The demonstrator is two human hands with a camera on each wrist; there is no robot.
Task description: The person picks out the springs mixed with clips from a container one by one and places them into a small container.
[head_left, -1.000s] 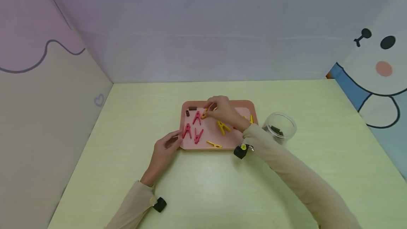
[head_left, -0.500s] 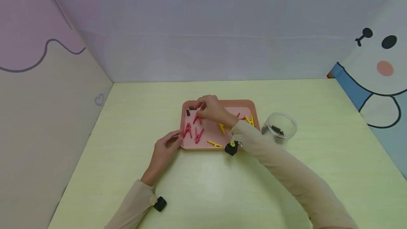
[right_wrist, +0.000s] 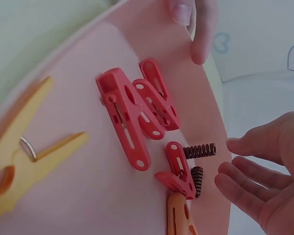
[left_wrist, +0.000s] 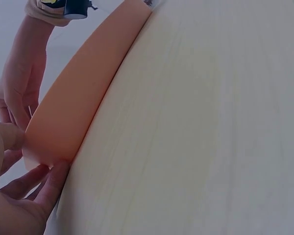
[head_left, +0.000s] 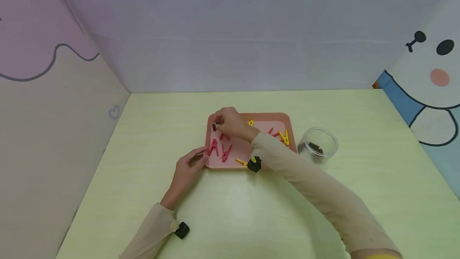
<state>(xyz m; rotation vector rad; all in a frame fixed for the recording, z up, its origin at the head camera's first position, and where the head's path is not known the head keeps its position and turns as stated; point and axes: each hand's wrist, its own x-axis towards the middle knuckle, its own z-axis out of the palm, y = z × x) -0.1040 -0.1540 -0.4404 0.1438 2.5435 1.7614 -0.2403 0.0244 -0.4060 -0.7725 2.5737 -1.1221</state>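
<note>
A pink tray holds several red clothespins and yellow clothespins. My left hand grips the tray's near left corner, thumb over the rim and fingers against the outer wall. My right hand hovers over the far left corner. In the right wrist view its thumb and fingers are apart with nothing between them, close to two dark coil springs. A small red clothespin lies against these springs, and an orange clothespin is just beside it.
Right of the tray stands a round clear tub with several dark springs inside. The pale wooden table extends around the tray. Partition walls rise at the back and both sides.
My right hand has moved left across the tray, away from the orange clothespin it had its fingers on, to the springs in the corner. My left hand stays on the tray.
</note>
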